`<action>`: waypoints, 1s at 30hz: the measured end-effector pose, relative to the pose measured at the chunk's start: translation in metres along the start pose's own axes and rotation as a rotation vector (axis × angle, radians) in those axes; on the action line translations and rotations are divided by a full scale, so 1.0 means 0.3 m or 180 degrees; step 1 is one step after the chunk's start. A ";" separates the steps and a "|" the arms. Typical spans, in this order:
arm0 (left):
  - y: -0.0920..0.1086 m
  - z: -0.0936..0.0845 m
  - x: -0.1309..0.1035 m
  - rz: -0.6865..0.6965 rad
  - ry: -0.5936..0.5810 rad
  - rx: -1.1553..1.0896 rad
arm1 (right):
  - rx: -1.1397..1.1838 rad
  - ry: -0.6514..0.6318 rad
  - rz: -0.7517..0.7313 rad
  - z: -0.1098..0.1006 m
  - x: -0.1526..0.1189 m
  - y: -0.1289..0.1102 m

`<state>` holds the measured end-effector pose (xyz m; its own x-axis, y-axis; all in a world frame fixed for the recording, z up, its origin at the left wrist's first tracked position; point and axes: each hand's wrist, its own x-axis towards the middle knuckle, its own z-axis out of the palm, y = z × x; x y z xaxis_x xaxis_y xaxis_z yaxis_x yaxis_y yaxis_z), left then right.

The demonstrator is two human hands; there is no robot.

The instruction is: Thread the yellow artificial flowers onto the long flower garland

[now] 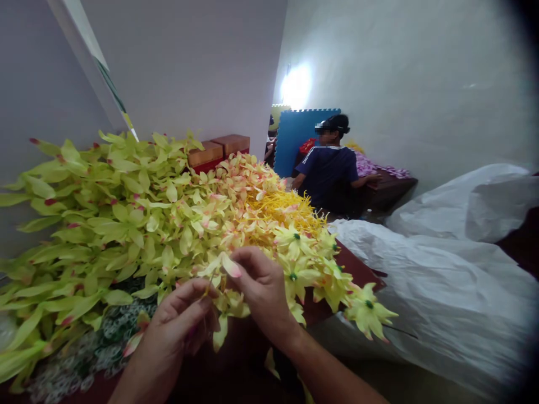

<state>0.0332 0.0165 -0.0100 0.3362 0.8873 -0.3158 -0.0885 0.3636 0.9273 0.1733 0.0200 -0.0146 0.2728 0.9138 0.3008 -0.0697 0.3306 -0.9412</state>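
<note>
own hands [168, 331] [269, 294]: 2 | boxes [205, 155] [231, 146]: 2 | blue mat [292, 140]: 1 | navy-shirted person [326, 171]: 1

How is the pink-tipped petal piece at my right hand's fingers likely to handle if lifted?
The petal piece looks thin, so it is probably light for its size. Its splayed, drooping petals suggest it would flex rather than roll.

Crinkled plastic sheeting [429, 269] beside matt, cloth-like petals [368, 308]

A dark-red table [357, 271] carries petals [126, 219], yellow stems [290, 209] and small rings [120, 331]
</note>
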 end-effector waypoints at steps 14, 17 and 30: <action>0.005 0.015 -0.016 0.0330 0.0159 -0.0279 | -0.1861 -0.0533 -0.1807 -0.015 -0.055 0.052; 0.017 0.020 -0.021 0.0504 0.0208 -0.0457 | -0.2232 -0.0925 -0.1889 -0.020 -0.060 0.053; 0.020 0.024 -0.029 0.0490 0.0372 -0.0818 | -0.1672 -0.1136 -0.1908 -0.034 -0.091 0.006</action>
<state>0.0365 0.0090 -0.0002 0.1917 0.9587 -0.2103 -0.3691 0.2690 0.8896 0.1755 -0.0068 -0.0261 -0.2012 0.6690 0.7155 0.4646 0.7083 -0.5315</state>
